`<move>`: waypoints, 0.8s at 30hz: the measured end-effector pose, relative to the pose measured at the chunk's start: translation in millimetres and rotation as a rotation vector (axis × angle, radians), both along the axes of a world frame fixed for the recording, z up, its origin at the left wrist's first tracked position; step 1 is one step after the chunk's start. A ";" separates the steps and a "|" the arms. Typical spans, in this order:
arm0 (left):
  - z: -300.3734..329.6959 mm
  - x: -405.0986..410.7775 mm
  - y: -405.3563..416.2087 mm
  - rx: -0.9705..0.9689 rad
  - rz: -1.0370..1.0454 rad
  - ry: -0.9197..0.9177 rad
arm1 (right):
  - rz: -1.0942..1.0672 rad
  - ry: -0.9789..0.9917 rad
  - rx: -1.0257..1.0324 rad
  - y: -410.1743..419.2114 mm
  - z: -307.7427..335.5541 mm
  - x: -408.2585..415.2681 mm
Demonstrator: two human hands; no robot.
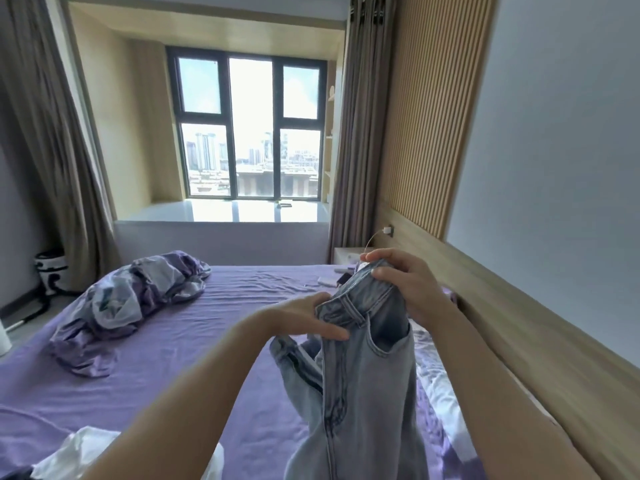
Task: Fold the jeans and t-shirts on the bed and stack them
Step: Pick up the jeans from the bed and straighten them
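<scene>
A pair of light blue jeans (367, 382) hangs in front of me above the purple bed (166, 368), waistband up and legs trailing down onto the sheet. My left hand (308, 318) pinches the near end of the waistband, thumb on top. My right hand (408, 285) grips the far end of the waistband, fingers curled over the denim. A white garment (79, 448) lies crumpled at the bed's near left corner, partly behind my left forearm.
A bunched purple-and-white duvet (138, 299) lies on the bed's left half. Small items, one of them white (325, 280), sit at the bed's far right beside a nightstand (346, 254). A wooden headboard ledge (519, 323) runs along the right. A window bench (221, 216) stands beyond the bed.
</scene>
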State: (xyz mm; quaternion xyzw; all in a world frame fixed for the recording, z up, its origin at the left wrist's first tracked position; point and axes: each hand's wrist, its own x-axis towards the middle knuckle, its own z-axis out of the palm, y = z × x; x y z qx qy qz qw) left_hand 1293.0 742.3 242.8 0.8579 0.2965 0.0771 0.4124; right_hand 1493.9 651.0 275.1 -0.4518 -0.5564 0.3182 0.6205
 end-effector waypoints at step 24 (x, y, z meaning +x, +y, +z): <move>-63.1 -120.3 -13.1 -0.015 0.341 -0.011 | -0.011 -0.433 -0.104 0.9 -55.5 -87.7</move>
